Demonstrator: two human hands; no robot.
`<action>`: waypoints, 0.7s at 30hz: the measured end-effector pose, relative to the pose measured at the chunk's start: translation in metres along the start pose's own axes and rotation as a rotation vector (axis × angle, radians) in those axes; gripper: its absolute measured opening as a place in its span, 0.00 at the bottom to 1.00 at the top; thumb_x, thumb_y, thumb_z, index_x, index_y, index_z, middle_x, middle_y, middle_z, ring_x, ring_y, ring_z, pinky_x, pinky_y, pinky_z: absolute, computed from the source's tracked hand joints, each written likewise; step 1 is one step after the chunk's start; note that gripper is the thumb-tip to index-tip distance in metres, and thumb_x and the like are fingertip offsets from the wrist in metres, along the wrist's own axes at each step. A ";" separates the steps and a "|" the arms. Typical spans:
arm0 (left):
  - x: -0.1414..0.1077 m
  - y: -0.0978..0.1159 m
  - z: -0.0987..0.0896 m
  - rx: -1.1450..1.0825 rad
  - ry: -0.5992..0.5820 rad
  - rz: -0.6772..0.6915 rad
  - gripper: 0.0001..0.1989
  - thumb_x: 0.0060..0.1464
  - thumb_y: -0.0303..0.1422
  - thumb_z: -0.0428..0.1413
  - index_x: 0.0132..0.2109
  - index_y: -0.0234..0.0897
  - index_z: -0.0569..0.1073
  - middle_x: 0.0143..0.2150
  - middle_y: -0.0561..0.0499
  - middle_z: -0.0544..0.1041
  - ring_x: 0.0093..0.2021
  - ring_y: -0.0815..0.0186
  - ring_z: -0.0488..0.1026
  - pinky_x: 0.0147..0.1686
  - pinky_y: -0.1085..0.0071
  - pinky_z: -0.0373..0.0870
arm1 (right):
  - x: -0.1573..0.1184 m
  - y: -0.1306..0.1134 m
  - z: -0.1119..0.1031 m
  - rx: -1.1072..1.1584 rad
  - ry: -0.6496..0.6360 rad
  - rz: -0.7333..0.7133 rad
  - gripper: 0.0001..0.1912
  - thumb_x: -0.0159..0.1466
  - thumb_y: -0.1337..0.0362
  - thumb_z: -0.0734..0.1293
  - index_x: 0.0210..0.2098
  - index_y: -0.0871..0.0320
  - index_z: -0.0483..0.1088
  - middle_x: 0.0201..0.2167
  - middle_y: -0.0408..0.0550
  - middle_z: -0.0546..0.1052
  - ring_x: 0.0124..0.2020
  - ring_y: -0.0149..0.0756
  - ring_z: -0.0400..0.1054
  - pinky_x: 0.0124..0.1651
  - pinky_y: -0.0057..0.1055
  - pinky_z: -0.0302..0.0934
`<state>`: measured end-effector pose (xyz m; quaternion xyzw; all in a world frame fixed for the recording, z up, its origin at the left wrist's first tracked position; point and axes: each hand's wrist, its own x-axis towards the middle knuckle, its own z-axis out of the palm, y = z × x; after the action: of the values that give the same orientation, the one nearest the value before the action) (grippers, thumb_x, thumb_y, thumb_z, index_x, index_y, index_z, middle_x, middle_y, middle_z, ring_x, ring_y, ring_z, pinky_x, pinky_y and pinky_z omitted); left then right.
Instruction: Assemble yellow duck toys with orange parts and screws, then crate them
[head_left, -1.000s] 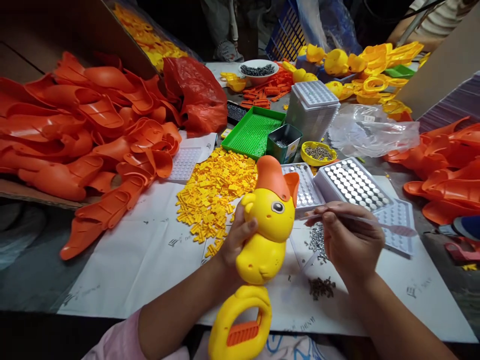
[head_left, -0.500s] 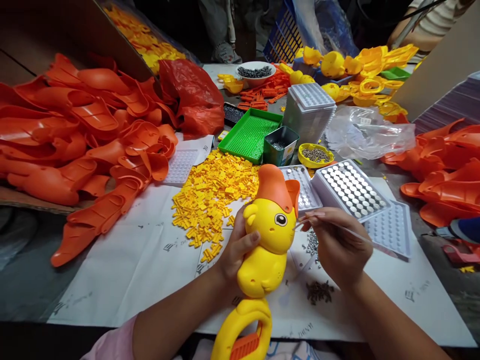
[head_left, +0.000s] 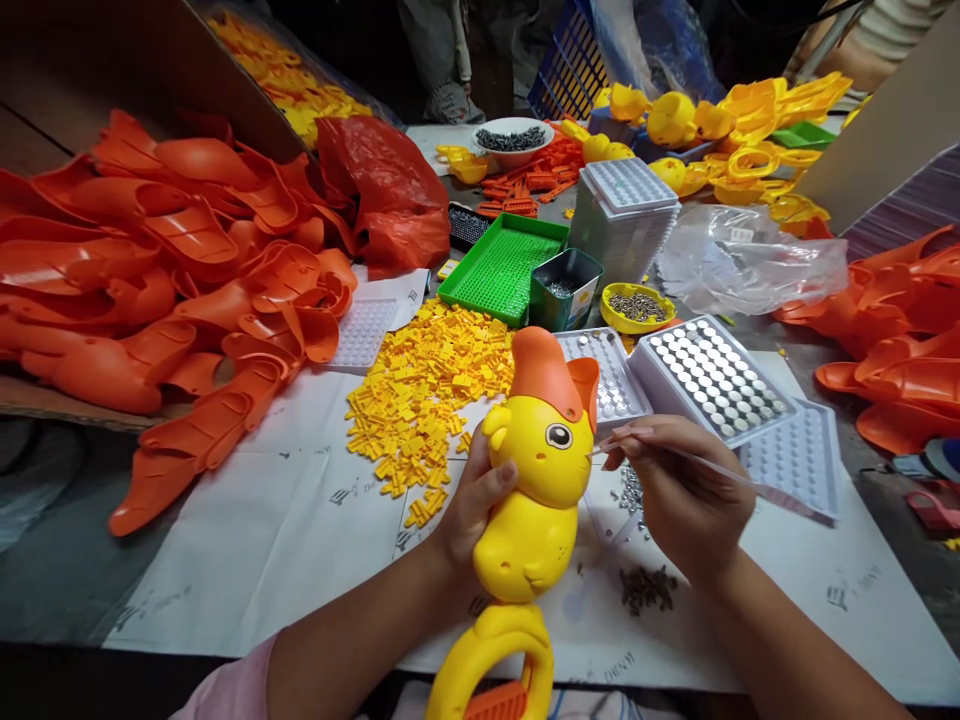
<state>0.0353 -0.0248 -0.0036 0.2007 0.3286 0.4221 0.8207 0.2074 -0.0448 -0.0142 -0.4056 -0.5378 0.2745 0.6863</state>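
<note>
My left hand [head_left: 480, 500] is wrapped round a yellow plastic duck toy [head_left: 536, 540] with an orange cap, a printed eye and a ring handle below. The toy stands upright, facing right. In a pinch, my right hand [head_left: 682, 490] holds a thin translucent stick [head_left: 727, 475], its tip at the right side of the toy's face. Whether the tip touches the face I cannot tell. Beneath the right hand lie small silver pieces [head_left: 630, 495] and a pile of dark screws [head_left: 646, 588] on the white paper [head_left: 300, 560].
Orange plastic parts [head_left: 165, 270] heap up at the left, more at the right. Small yellow pieces [head_left: 427, 400] are piled beyond the toy. Behind are a green tray [head_left: 502, 265], a dark tin [head_left: 564, 290], a yellow dish [head_left: 637, 306] of metal bits and a tray of white discs [head_left: 712, 380].
The view has shifted slightly, so things on the right appear a little farther right. Both hands keep their holds, and the stick's tip stays by the toy's face.
</note>
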 end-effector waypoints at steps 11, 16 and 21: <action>0.001 -0.007 -0.009 0.000 0.019 0.052 0.32 0.43 0.40 0.64 0.53 0.44 0.59 0.43 0.48 0.73 0.37 0.58 0.74 0.35 0.62 0.72 | 0.001 0.001 0.008 0.035 -0.073 0.062 0.15 0.58 0.78 0.68 0.39 0.51 0.72 0.31 0.44 0.76 0.36 0.34 0.71 0.39 0.34 0.70; 0.000 -0.012 -0.012 0.053 -0.012 0.133 0.39 0.45 0.37 0.63 0.61 0.49 0.54 0.49 0.47 0.72 0.42 0.57 0.73 0.39 0.62 0.73 | -0.004 0.006 0.014 0.098 -0.047 0.065 0.14 0.59 0.77 0.67 0.38 0.51 0.71 0.31 0.44 0.76 0.33 0.33 0.71 0.34 0.32 0.69; -0.002 -0.013 -0.014 0.054 -0.065 0.125 0.42 0.45 0.38 0.63 0.63 0.48 0.51 0.50 0.45 0.71 0.43 0.55 0.73 0.40 0.61 0.73 | -0.002 0.005 0.016 0.180 0.004 0.149 0.10 0.55 0.73 0.72 0.33 0.52 0.74 0.28 0.44 0.77 0.33 0.34 0.71 0.34 0.32 0.69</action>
<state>0.0317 -0.0328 -0.0203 0.2565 0.2999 0.4567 0.7973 0.1922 -0.0395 -0.0182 -0.3816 -0.4777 0.3712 0.6988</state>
